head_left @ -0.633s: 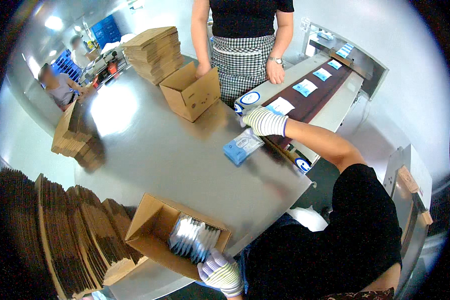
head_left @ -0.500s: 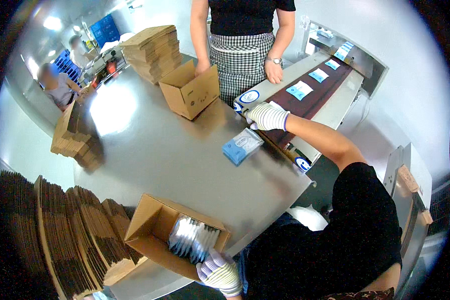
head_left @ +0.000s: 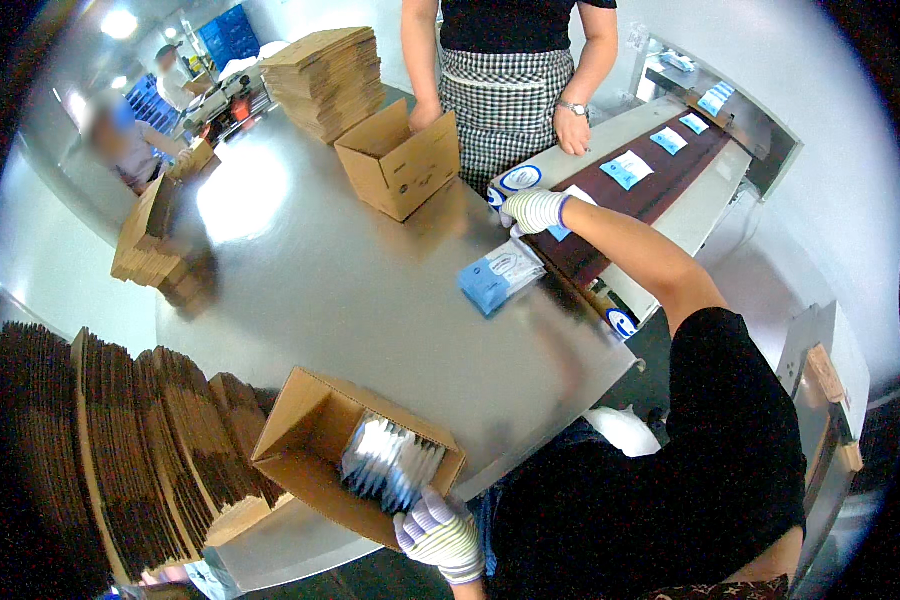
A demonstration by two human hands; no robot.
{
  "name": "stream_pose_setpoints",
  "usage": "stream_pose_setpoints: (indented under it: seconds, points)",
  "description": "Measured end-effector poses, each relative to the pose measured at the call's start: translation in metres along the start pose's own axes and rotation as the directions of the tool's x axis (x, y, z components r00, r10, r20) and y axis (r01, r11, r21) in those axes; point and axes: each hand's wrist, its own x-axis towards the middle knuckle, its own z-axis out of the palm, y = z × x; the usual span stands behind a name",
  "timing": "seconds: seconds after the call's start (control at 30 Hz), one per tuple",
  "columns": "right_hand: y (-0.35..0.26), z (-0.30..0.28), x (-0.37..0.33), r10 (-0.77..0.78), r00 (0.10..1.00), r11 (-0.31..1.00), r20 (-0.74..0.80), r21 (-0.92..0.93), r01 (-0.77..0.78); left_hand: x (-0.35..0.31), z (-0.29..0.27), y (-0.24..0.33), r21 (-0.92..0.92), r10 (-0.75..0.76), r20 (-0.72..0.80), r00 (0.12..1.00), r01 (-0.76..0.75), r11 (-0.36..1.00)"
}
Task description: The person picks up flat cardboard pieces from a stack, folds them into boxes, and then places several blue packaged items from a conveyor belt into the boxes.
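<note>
packets (head_left: 630, 170) advance; one now lies under the right hand (head_left: 536, 212) at the belt's (head_left: 674, 187) end, within reach, fingers half curled. left hand (head_left: 440, 535), loosely bent, touches box (head_left: 308, 420) at table's (head_left: 370, 290) near edge. both grips unclear.

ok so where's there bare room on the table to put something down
The widest bare patch of the table lies between the near box and the far box, left of the loose packets. A smaller one runs from those packets toward the table's near right corner. It's crowded around the right hand, by the conveyor.
</note>
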Motion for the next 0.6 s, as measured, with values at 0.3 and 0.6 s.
stream_pose_setpoints:
  seconds: [0.3, 0.6]
  points:
    - [0.035, 0.021, 0.059, -0.097, 0.903, 0.994, 0.418, 0.078, 0.071, 0.007, -0.006, 0.006, -0.003, -0.017, -0.006, 1.000, 0.017, 1.000]
    - [-0.053, 0.038, 0.017, -0.109, 0.791, 0.979, 0.603, -0.072, 0.190, 0.006, -0.004, 0.003, -0.013, -0.037, 0.008, 0.999, 0.037, 0.999]
